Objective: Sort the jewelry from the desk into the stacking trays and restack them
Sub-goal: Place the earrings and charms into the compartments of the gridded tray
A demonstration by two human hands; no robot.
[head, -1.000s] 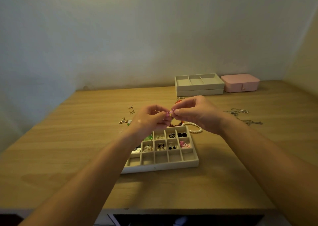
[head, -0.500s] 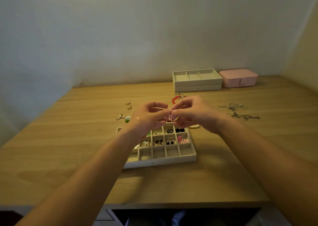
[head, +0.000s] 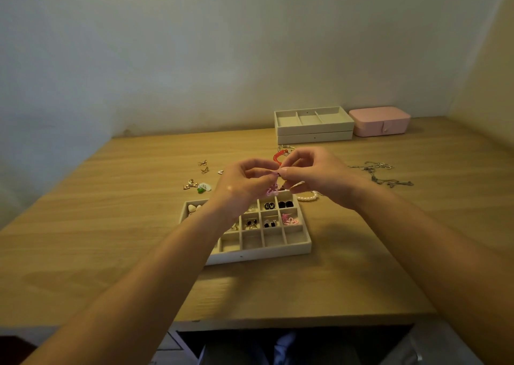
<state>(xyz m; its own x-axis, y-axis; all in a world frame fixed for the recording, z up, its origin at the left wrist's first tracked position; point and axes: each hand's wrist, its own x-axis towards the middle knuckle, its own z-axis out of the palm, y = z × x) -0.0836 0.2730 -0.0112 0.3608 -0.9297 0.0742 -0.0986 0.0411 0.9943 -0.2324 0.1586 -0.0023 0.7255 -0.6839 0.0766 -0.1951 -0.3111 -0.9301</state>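
Pink earring (head: 272, 191) | pinched by left hand (head: 244, 182), right hand (head: 319, 175) | above tray (head: 250, 254)

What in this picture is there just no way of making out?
Head view:
- Pink piece: fingertips of the left hand and right hand cover its top.
- Divided tray: the left forearm hides its left compartments.
- Stacked trays: the upper covers the lower one's inside.
- Pink box: lid shut, contents hidden.
- Silver chains: too small to count.

- The pink earring (head: 272, 191), earlier tucked between the fingertips of the left hand (head: 244, 182) and right hand (head: 314, 175), now dangles below them, seemingly by its hook.
- The pearl bracelet (head: 307, 197) shows again beneath the right hand.
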